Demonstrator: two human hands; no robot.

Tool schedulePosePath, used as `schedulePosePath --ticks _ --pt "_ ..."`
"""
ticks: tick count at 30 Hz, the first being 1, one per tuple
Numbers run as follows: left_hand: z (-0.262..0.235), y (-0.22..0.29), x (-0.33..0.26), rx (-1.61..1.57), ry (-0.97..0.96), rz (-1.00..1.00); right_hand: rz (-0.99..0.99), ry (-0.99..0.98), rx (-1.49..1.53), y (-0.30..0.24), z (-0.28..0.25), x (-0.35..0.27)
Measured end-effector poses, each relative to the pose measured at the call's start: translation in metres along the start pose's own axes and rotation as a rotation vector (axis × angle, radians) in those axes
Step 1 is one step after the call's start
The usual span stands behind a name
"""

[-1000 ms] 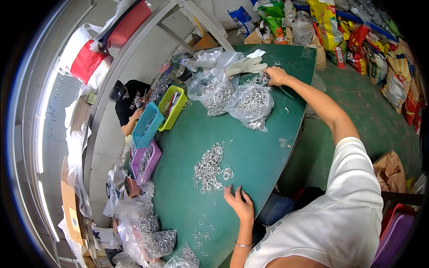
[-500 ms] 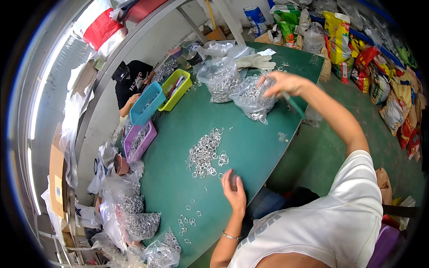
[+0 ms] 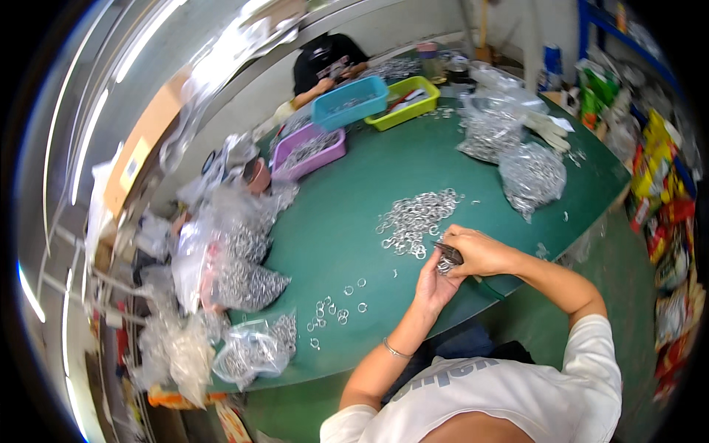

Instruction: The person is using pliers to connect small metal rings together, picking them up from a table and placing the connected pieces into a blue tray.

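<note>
The right hand (image 3: 480, 253) has come back from the far bags, now meeting the left hand (image 3: 436, 280) near the table's (image 3: 354, 214) front edge, both gripping metal rings (image 3: 446, 263) beside the loose ring pile (image 3: 415, 219).

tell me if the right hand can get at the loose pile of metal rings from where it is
Probably yes: the right hand sits beside the pile of rings on the green table, with nothing between them.

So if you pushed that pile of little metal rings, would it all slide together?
Probably not. The ring pile is loose, separate pieces, so a push would likely scatter it; strays already lie around on the green table. The rings look round and flat, so most would likely slide, though some may roll. Each seems light; the right hand holds several above the left hand.
</note>
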State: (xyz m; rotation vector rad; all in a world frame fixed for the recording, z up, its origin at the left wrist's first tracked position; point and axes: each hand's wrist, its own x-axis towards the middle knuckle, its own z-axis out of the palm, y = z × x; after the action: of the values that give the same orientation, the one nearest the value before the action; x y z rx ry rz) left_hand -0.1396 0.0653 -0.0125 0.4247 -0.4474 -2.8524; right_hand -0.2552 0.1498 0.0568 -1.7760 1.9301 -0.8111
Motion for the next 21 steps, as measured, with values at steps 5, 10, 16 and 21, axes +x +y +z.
schedulePosePath --ticks 5,10,16,21 --pt "-0.012 0.030 0.011 -0.170 0.218 0.005 0.057 0.200 0.245 0.006 0.004 0.020" --pt "-0.044 0.112 0.029 -0.093 0.289 0.136 0.237 0.328 0.250 0.025 0.015 0.020" --pt "-0.065 0.253 0.076 -0.006 0.399 0.442 0.244 0.606 0.180 0.031 0.044 0.022" --pt "-0.068 0.333 0.130 -0.004 0.508 0.602 0.293 0.874 0.009 0.053 0.076 0.016"
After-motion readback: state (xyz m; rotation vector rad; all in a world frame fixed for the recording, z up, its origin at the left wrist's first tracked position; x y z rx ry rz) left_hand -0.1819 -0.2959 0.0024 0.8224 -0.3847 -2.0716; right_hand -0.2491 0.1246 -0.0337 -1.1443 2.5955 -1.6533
